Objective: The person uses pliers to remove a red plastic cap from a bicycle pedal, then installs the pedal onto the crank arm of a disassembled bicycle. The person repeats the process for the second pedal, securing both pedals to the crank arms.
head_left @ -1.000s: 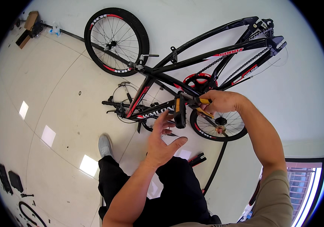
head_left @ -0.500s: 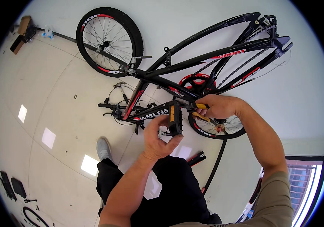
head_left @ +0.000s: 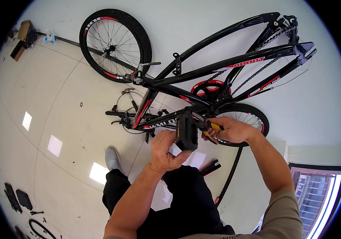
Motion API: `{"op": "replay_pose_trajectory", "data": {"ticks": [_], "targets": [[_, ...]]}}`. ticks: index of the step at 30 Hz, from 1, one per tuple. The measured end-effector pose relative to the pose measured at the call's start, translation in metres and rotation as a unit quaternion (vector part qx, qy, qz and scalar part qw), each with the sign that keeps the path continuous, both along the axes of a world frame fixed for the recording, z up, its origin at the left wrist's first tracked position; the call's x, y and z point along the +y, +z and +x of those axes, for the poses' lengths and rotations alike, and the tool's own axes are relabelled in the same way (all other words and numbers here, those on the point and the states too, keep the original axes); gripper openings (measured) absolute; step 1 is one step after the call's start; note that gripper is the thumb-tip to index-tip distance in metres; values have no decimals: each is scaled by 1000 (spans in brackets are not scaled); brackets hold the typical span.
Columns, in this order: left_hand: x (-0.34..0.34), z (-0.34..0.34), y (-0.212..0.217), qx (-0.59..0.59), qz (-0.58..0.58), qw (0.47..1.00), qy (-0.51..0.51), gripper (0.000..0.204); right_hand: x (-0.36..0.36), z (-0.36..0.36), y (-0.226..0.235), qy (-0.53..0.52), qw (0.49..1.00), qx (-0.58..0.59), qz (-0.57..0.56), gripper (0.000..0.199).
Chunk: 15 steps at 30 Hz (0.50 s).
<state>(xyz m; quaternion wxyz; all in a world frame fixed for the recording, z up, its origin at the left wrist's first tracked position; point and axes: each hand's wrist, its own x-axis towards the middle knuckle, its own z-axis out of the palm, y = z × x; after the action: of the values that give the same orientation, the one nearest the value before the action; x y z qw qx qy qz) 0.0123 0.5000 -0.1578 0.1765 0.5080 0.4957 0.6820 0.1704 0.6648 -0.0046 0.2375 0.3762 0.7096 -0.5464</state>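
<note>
A pale tiled floor [head_left: 67,119] runs up to a white wall [head_left: 321,115]. Near that edge stands a black bicycle frame [head_left: 202,75] with red accents, its rear end pointing to the upper right. One loose wheel [head_left: 110,48] leans at the floor's wall-side edge; another wheel [head_left: 260,113] shows partly behind the right hand [head_left: 232,130]. The right hand is closed around the handles of its tool, while the left hand [head_left: 164,150] grips a pedal [head_left: 187,133], thumb at its near end, fingers along its left side.

The pedal sits between the hands, before the frame's near edge, its long axis running toward the person; the left hand is nearer. It is a blocky black piece with an amber strip along its left side. The pliers [head_left: 215,126], yellow and black at the handles, reach leftward to its far end; whether they touch it, I cannot tell.
</note>
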Motion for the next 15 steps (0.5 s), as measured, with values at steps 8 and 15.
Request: {"op": "replay_pose_trajectory", "data": {"ticks": [8,15], "targets": [[2,1,0,-22,4,1000,-12,47,-8,-1,-5,-5,997,1,73,30],[0,1,-5,-9,5,1000,-9,55,3,-16,14,65,992,-38,98,29]]}}
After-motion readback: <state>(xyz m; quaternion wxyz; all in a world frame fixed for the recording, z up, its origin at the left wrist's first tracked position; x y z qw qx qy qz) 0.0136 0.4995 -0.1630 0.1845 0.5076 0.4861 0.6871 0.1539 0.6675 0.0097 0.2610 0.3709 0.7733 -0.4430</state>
